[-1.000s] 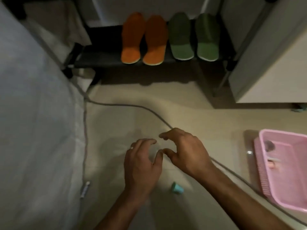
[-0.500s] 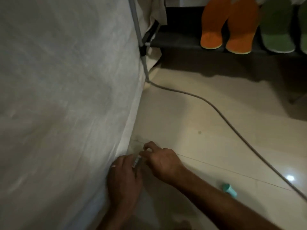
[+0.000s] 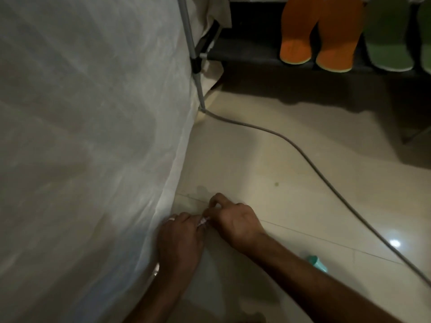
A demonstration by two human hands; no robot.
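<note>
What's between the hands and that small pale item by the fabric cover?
Nothing visible. The left hand and right hand both pinch the small pale item beside the white fabric cover. The teal cap and cable lie off to the right.

Glossy beige tiled floor (image 3: 268, 164). It carried a grey cable (image 3: 310, 159) that curved from the foot of a white fabric cover (image 3: 93, 136) toward the lower right, with a small teal plastic cap (image 3: 317, 263) near it. A small pale item (image 3: 202, 221) sat at the cover's foot; contact with the tiles could not be told. A low black shelf (image 3: 251, 51) bore a pair of orange slippers (image 3: 319, 38) and a pair of green slippers (image 3: 387, 38).
</note>
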